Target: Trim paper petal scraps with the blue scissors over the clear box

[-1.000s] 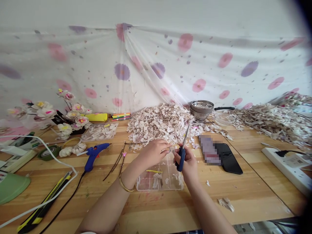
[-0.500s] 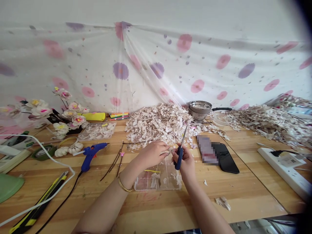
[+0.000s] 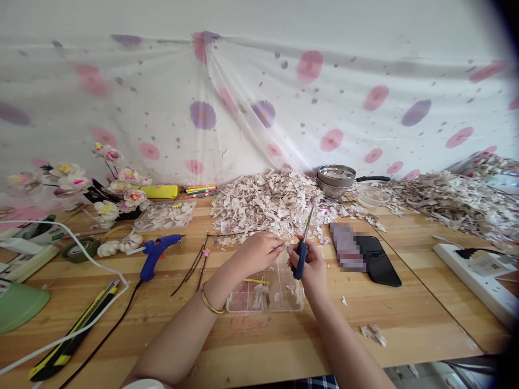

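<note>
Your right hand (image 3: 312, 267) is curled round the navy handles of the scissors (image 3: 299, 265), right of the frame's centre; their blades point up and look closed, but your fingers cover much of the handles, so you cannot tell which loops they fill. Your left hand (image 3: 259, 254) comes in from the lower left, back of the hand up, fingertips drawn nearly together. Between the two hands sits a small pale scrap (image 3: 287, 247), too small and too covered to make out its shape; whether your left fingers pinch it, or your right thumb shares it, you cannot tell.

Below, at lower centre, your hands and left wrist hide part of the clear divided tray (image 3: 265, 310); its near compartments show a yellow strip (image 3: 255, 280) and pale shreds (image 3: 261, 297). Your gold bangle (image 3: 211, 302) overlaps its left side.

Behind your hands, the large pile of pale flakes (image 3: 267, 202) spreads over the desk (image 3: 243, 351), its near edge partly behind your left hand. On the right, one phone (image 3: 344, 248) has its screen pixelated beyond reading, and a black phone (image 3: 383, 262) lies against it. The frame's dark corner swallows the end of the white power strip (image 3: 482, 281). At far left, a green object (image 3: 20, 305) is cut off by the edge, so you cannot tell what it is.
</note>
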Available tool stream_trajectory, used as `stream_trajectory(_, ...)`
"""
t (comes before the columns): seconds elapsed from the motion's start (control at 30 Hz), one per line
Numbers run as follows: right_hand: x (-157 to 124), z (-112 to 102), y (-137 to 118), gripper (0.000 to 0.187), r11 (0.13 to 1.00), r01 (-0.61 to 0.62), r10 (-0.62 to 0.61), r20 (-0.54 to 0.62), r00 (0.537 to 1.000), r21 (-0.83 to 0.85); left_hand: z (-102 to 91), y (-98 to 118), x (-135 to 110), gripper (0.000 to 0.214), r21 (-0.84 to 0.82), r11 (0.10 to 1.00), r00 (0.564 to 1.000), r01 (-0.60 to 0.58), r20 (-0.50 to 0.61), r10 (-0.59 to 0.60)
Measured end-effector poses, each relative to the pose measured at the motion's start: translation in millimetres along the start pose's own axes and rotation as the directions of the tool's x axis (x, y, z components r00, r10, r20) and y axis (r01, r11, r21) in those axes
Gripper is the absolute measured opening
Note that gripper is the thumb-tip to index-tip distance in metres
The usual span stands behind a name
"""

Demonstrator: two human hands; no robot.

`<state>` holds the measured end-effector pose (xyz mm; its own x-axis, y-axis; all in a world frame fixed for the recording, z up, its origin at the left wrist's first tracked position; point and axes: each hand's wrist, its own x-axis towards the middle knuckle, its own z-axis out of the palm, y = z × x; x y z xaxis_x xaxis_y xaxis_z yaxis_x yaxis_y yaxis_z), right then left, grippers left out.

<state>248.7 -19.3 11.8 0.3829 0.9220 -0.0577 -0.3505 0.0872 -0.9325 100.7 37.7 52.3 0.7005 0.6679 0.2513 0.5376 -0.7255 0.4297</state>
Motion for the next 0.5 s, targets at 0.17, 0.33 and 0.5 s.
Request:
stream_trajectory(0.17,1.2,-1.4,2.4,0.062,1.0,0.001,-0.001,0.002,1.0,-0.012,-2.8,1.3,-0.6,0.022,-0.022,0.999,0.999,0.043,-0.024,-0.044)
stream_trajectory(0.33,1.5,-2.3,3.1,0.063,1.0,-0.004,0.004,0.002,1.0,-0.022,-2.9,5.2,-1.3,0.02,-0.054,0.997,0.997,0.06,-0.043,-0.063)
stream_trajectory(0.5,1.0,-2.6,3.6,0.062,1.0,0.017,-0.016,0.016,1.0,-0.022,-2.1,5.8,-0.5,0.021,-0.08,0.993,0.993,0.088,-0.07,-0.093)
